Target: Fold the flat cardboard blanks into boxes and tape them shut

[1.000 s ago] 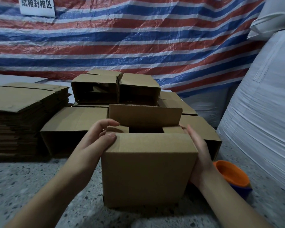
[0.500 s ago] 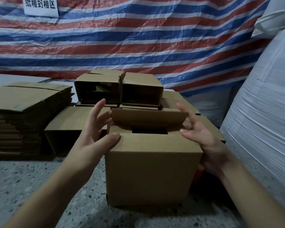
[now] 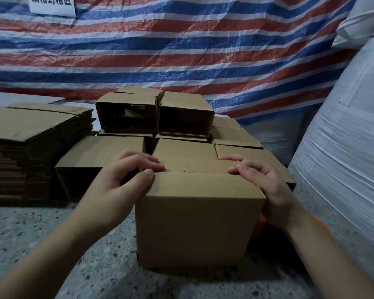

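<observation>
**Top flaps going down on the front box, no tape on it yet**

box (image 3: 194, 221) stands upright on the speckled floor (image 3: 52, 244), right in front of the person, between both hands

left hand (image 3: 117, 186): thumb on the near top flap, fingers curled over the far flap, pressing it down. right hand (image 3: 266, 188): palm against the box's right side, fingers curled over the top corner onto the flaps. both hands grip the box, nothing else held

handling, my read: empty corrugated card, so light and fairly stiff on the walls, but flaps will spring back up if let go. surface dry and matt, not slippery. crushes at corners if squeezed hard. best hold is flat pressure on the flaps near the centre seam, one hand steadying a side wall

counts:
- 1 box in hand
- 1 pile of flat blanks (image 3: 30, 143) to the left, too many sheets to count
- 2 open boxes (image 3: 156, 113) on their sides on top of the heap behind
- at least 4 more folded boxes below and beside those, exact number hidden
- 1 orange thing (image 3: 321, 223) behind the right wrist, mostly covered

striped tarp (image 3: 181, 50) at the back, white sack (image 3: 343, 158) to the right
</observation>
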Tool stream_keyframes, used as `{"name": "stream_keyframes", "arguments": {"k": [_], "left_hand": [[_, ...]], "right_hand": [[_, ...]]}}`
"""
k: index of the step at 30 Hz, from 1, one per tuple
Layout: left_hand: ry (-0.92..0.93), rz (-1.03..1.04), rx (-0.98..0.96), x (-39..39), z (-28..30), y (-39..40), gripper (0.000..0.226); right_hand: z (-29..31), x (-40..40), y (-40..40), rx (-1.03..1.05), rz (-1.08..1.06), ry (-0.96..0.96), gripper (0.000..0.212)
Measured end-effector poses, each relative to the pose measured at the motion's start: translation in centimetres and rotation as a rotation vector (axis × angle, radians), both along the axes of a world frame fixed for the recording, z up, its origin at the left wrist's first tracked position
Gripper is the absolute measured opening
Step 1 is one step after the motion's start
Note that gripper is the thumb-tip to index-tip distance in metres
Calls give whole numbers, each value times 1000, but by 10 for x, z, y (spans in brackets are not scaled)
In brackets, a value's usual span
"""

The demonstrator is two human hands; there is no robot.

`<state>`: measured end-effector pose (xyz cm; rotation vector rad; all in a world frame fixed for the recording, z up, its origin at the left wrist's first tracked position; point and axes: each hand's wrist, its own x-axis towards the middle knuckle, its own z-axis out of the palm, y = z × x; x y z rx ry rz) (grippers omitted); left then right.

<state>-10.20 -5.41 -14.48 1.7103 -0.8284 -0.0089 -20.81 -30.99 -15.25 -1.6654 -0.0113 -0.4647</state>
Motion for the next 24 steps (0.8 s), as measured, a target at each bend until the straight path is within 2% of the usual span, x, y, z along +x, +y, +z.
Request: {"name": "stream_keyframes", "arguments": {"k": [3, 5, 8, 11, 13, 17, 20, 22, 24], "left_hand": [[-319, 130, 394, -5, 20, 3, 26], [-519, 195, 591, -17, 34, -5, 34], [-615, 73, 710, -34, 45, -26, 69], [-664, -63, 861, -39, 39, -41, 79], [-707, -55, 913, -35, 34, -43, 85], [-754, -37, 896, -33, 31, -43, 92], [-747, -46, 884, -34, 31, -42, 90], [-756, -40, 878, -34, 30, -42, 91], [-767, -35, 866, -34, 29, -42, 91]], "right_hand": [[3, -1, 1, -36, -9, 5, 27], [3, 0, 0, -57, -16, 0, 27], [3, 1, -2, -38, 1, 8, 27], [2, 0, -4, -35, 19, 22, 25], [1, 0, -5, -50, 2, 22, 25], [4, -2, -7, -103, -8, 94, 26], [13, -8, -11, -172, -88, 154, 39], [17, -14, -18, -336, -256, 282, 49], [13, -24, -28, -705, -445, 480, 57]]}}
